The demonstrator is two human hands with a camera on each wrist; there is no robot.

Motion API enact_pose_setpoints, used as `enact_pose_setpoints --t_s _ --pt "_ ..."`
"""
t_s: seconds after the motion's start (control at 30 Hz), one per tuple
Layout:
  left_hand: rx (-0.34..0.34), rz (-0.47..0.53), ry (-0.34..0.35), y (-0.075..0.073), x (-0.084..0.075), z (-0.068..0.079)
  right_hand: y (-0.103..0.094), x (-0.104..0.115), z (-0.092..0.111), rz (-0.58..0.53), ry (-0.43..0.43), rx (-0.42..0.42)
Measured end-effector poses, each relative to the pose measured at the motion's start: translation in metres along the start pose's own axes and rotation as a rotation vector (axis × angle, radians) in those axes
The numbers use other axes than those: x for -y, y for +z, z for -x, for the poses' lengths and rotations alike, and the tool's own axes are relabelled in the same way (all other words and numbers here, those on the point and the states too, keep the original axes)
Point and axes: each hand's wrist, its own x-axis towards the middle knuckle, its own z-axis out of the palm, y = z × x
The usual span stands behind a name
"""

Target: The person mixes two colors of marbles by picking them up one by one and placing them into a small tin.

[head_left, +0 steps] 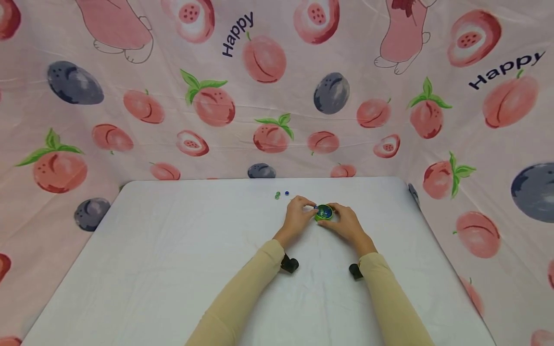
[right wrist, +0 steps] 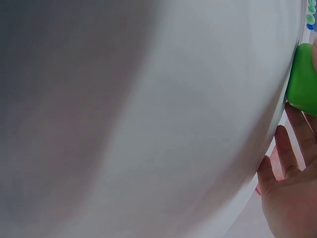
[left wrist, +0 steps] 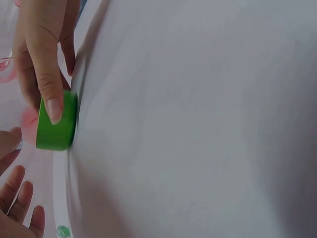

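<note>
A small green bowl [head_left: 318, 219] stands on the white table with blue and green glass marbles [head_left: 325, 212] inside. My right hand [head_left: 346, 224] holds its right side, thumb at the near side and fingers at the far side. At the left rim, my left hand [head_left: 297, 215] pinches a small blue marble [head_left: 316, 207] between thumb and index finger. The left wrist view shows the bowl's smooth green wall [left wrist: 57, 134] under the right thumb, and the left hand's other fingers spread apart. The right wrist view cuts off part of the bowl [right wrist: 302, 82].
Behind the left hand, two green marbles [head_left: 278, 193] and one blue marble [head_left: 287, 193] lie on the white table [head_left: 173, 250]. A fruit-printed cloth [head_left: 294, 86] hangs behind and at the sides. Black wrist mounts [head_left: 290, 265] sit under both forearms.
</note>
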Motion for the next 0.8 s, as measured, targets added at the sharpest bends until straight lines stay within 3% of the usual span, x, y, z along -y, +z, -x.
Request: enact_pose_setpoints --t_s 0.8 --pt "0.000 0.025 -0.032 0.017 -0.002 0.007 -0.001 -0.002 0.003 0.024 -0.028 -0.016"
